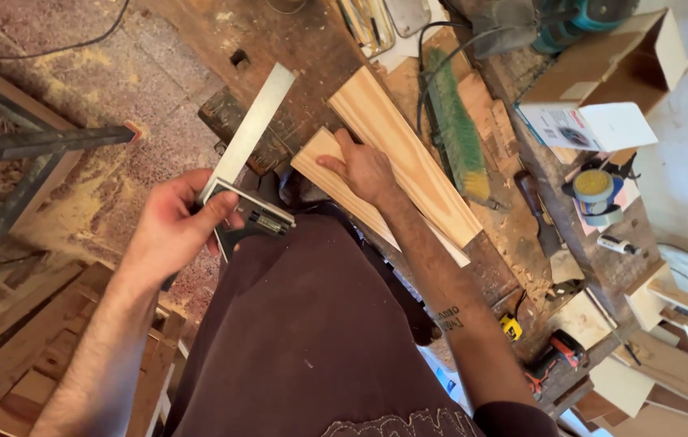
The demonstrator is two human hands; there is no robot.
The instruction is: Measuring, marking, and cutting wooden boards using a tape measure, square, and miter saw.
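My left hand (172, 226) grips the dark head of a combination square (248, 144); its steel blade runs up and to the right over the bench edge. My right hand (362, 168) presses flat on a light wood board (344, 190) lying diagonally on the dark workbench (295, 48). A second, wider light board (404, 154) lies right beside it on the far side. The square's blade tip is close to the near board's end but apart from it.
A green-bristled brush (457, 133), a chisel (539, 214), tape rolls (594, 194), a cardboard box (603, 69) and a power tool (554, 24) crowd the bench's right. Wood offcuts (675, 356) lie lower right. Sawdust covers the floor (117, 81); metal bars (36, 146) and planks stand at left.
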